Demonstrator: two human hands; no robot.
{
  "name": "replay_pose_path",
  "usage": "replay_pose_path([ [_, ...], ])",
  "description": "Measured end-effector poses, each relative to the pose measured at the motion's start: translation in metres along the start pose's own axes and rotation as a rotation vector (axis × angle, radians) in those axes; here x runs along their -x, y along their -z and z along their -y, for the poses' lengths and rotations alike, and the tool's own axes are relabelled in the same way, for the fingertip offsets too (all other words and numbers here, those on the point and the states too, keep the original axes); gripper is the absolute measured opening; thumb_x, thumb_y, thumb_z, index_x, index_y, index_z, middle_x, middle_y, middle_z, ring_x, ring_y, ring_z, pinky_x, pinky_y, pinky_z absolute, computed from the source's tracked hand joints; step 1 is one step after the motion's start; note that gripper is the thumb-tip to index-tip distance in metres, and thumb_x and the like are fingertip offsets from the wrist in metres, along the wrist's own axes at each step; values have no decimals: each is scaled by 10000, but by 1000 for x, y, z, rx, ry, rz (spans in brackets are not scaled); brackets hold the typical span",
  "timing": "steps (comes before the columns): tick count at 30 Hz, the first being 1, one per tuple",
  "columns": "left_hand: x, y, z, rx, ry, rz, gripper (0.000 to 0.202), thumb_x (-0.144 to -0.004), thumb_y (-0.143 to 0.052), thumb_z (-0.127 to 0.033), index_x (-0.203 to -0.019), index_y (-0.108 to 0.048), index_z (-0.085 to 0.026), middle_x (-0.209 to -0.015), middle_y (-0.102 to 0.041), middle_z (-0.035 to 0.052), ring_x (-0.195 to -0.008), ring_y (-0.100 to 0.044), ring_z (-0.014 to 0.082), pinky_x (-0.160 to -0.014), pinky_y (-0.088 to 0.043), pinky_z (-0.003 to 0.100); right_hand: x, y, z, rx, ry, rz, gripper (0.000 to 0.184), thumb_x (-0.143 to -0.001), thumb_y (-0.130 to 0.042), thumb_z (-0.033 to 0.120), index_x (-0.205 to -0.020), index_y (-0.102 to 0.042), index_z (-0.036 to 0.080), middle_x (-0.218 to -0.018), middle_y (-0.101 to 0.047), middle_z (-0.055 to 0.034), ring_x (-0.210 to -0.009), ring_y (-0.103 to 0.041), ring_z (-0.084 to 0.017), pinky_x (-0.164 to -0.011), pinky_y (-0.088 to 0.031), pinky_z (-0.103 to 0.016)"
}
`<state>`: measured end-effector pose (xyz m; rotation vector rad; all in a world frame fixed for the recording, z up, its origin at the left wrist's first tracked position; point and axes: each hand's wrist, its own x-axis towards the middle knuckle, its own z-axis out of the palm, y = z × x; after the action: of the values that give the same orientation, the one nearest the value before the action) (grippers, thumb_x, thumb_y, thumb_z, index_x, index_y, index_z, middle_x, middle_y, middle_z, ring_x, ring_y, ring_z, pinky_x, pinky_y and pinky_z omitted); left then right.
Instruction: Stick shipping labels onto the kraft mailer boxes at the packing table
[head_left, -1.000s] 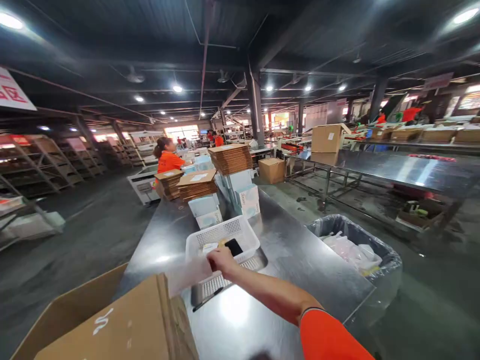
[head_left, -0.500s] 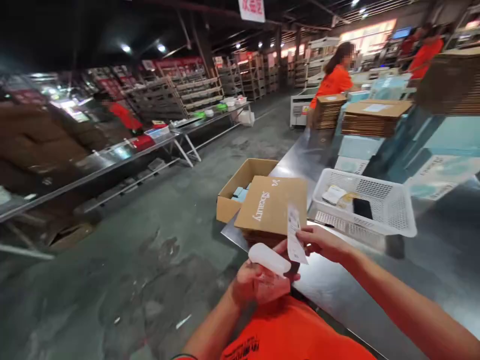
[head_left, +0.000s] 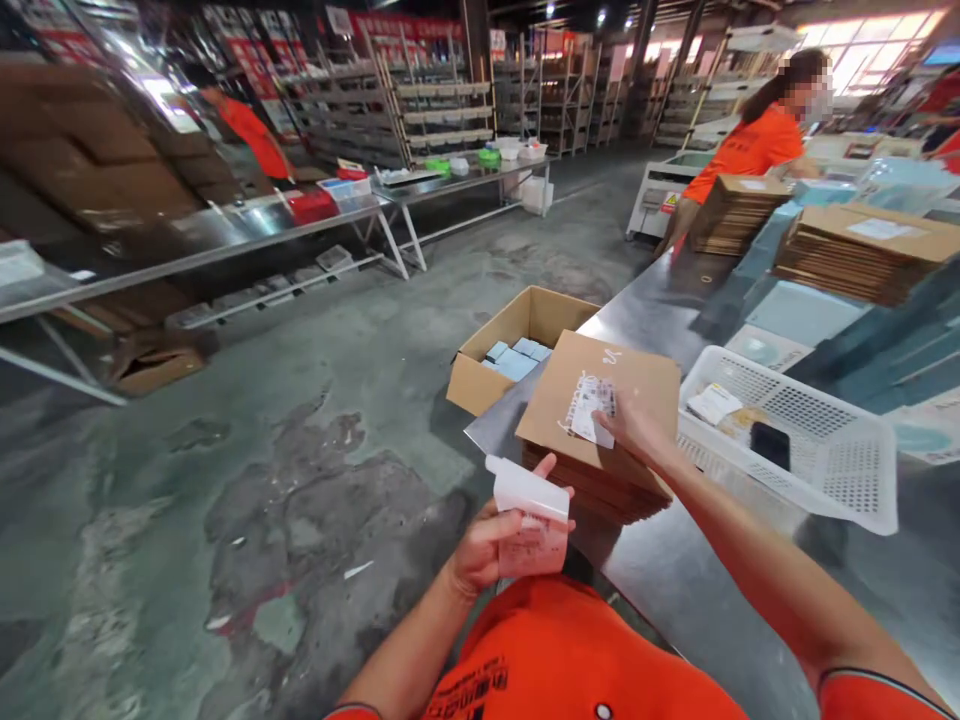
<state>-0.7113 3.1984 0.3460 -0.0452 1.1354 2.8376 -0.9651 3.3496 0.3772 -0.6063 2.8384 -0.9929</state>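
My left hand (head_left: 480,545) is closed around a curled strip of label sheets (head_left: 534,530), with a white backing flap folded over at the top and faint printing below. It is in front of my body, just off the table's edge. My right hand (head_left: 634,425) is over a stack of flat brown cartons (head_left: 555,385), its fingertips at the right edge of a white printed label (head_left: 592,412). The label lies against the top carton, covering part of its white lettering. Whether its whole surface touches the cardboard cannot be seen.
An open cardboard box (head_left: 480,385) holding small light-blue boxes stands beyond the stack. On the metal table (head_left: 712,560), a white perforated basket (head_left: 832,440) holds a black phone (head_left: 770,445) and papers. More carton stacks (head_left: 855,260) are behind it. Co-workers in orange shirts stand farther off.
My right hand has brought the label from beside my left hand up onto the top carton. The left hand keeps the strip, now turned flatter. The view has swung left.
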Motion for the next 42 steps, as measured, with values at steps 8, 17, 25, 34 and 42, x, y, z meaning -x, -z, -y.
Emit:
replay_pose_path([
  [8, -47, 42, -35, -307, -105, -322, 606, -641, -812, -451, -1132, -728, -106, -992, -761, 137, -1054, -668, 325, -965, -491, 420, 2, -36, 42, 392, 199, -137, 533, -975, -437, 415, -1404, -462, 99, -1369, -529, -233, -1299, -458, -371, -1078, -318, -536],
  [17, -81, 48, -32, -687, -169, -171, 344, -721, -763, -313, -1027, -785, -157, -1299, -656, 148, -1379, -450, 322, -1220, -202, 400, 9, 14, -43, 60, -106, -371, 552, -920, -412, 482, -1299, -587, 121, -1304, -595, -176, -1282, -495, -302, -1065, -389, -452],
  [25, -77, 49, -34, -393, -57, -283, 546, -616, -850, -453, -1062, -753, -153, -1172, -727, 130, -1165, -632, 323, -1050, -467, 413, 76, 4, -76, 31, -237, -344, 527, -860, -479, 495, -1214, -659, 149, -1160, -651, -157, -1065, -611, -302, -961, -461, -433],
  [34, -68, 3, 7, -279, 140, -306, 532, -488, -909, -462, -850, -745, -109, -824, -769, 108, -727, -716, 230, -744, -573, 341, 192, 55, -161, -1042, -528, -531, 782, -551, -826, 475, -1265, -614, 238, -1162, -691, -54, -861, -680, -211, -741, -553, -318],
  [42, -86, -10, -5, -940, -291, -716, 454, -666, -713, -516, -843, -731, -98, -722, -707, 51, -837, -660, 241, -802, -522, 333, 206, 14, -164, -1296, -576, -558, 771, -525, -849, 458, -1235, -611, 270, -1097, -712, -28, -866, -686, -201, -702, -548, -284],
])
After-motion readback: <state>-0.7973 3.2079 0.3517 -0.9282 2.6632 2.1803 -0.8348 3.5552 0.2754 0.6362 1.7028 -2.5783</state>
